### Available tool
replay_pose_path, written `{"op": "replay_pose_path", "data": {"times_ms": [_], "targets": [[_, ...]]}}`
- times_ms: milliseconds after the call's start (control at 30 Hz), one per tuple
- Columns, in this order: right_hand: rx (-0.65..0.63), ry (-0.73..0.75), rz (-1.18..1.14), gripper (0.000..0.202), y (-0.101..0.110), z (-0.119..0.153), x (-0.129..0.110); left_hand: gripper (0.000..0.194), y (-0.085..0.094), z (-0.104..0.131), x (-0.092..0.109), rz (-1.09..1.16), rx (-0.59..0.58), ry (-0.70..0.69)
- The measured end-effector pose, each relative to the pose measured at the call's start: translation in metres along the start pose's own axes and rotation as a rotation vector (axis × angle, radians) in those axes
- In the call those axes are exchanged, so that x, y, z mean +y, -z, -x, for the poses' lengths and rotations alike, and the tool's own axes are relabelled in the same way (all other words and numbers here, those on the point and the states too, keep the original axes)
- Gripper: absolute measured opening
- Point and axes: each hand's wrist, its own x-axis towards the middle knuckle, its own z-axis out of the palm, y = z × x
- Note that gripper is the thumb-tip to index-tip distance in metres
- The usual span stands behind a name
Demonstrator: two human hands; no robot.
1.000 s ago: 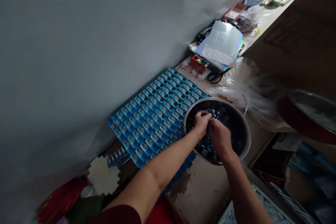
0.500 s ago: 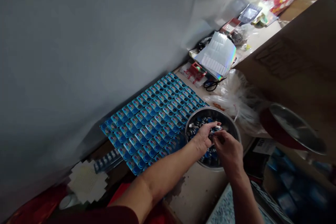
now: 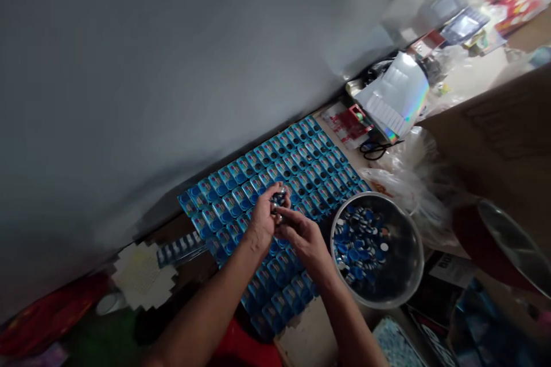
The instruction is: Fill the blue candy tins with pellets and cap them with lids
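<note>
My left hand is cupped around several small round pieces, dark blue with shiny silvery parts; their exact kind I cannot make out. Thumb and forefinger of my right hand come together at the lower edge of this handful, touching a piece there. Below both hands lie rows of small blue packs, some with dark round pieces in them, others showing a plain blue round. A steel bowl to the right holds many loose blue, white and silvery pieces.
Scissors, a clear plastic bag and a shiny silver sheet lie beyond the bowl. A red bowl and a large cardboard box stand at right. The grey wall borders the packs' far side.
Both hands have come out of the steel bowl and moved left over the blue packs, with small round pieces now visible in my left hand. The view has shifted, too.
</note>
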Motion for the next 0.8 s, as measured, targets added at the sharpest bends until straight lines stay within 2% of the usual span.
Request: {"op": "replay_pose_path", "data": {"times_ms": [100, 200, 333, 400, 467, 533, 633, 800], "targets": [[-0.088, -0.120, -0.110, 0.028, -0.027, -0.022, 0.016, 0.004, 0.026, -0.009, 0.032, 0.002, 0.049, -0.026], [-0.046, -0.049, 0.040, 0.011, -0.043, -0.044, 0.023, 0.003, 0.042, -0.014, 0.055, 0.043, 0.043, -0.065], [-0.002, -0.019, 0.051, 0.016, -0.052, -0.093, 0.022, 0.006, 0.059, -0.020, 0.087, 0.057, 0.082, -0.190], [0.056, -0.002, 0.244, 0.021, -0.054, -0.125, 0.018, 0.009, 0.069, -0.021, 0.102, 0.012, 0.094, -0.228], [0.107, 0.070, 0.566, 0.024, -0.056, -0.154, 0.013, 0.011, 0.078, -0.020, 0.115, -0.036, 0.080, -0.213], [0.095, 0.123, 0.811, 0.029, -0.060, -0.175, 0.008, 0.014, 0.084, -0.016, 0.123, -0.069, 0.052, -0.165], [0.043, 0.134, 0.987, 0.031, -0.069, -0.189, 0.005, 0.022, 0.089, -0.012, 0.128, -0.095, 0.021, -0.140], [0.015, 0.011, 1.163, 0.026, -0.079, -0.204, 0.001, 0.021, 0.088, -0.016, 0.126, -0.164, 0.093, -0.160]]}}
